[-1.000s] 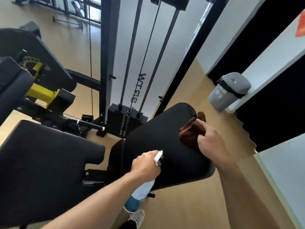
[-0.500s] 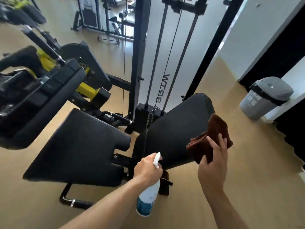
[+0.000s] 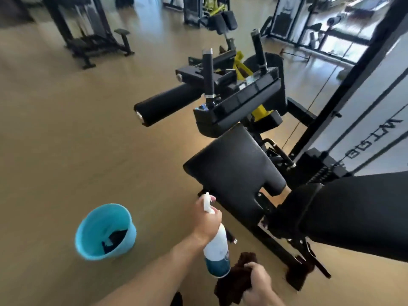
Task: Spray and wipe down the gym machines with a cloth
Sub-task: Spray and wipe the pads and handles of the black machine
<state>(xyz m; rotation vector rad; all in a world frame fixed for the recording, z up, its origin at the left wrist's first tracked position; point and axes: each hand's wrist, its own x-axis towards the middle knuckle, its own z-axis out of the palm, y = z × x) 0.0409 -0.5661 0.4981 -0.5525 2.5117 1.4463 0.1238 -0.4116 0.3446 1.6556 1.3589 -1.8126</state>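
My left hand [image 3: 206, 219] grips the neck of a white spray bottle [image 3: 216, 250] with blue liquid at its bottom, its nozzle aimed toward the black seat pad [image 3: 234, 171] of the gym machine. Low at the bottom edge, my right hand [image 3: 259, 283] holds a bunched dark brown cloth [image 3: 236, 279], away from the pads. A second black pad [image 3: 357, 215] stretches to the right. Above the seat pad sit a black foam roller [image 3: 167, 104] and two upright handles [image 3: 208, 71].
A blue bucket [image 3: 92, 228] with a dark rag inside stands on the wooden floor to the left. The weight stack frame [image 3: 344, 102] with cables rises at the right. Other machines [image 3: 92, 29] stand far back across open floor.
My view has swung left, bringing the bucket and roller into sight. My right hand has dropped with the cloth from the right pad to below the bottle. My left hand still holds the bottle.
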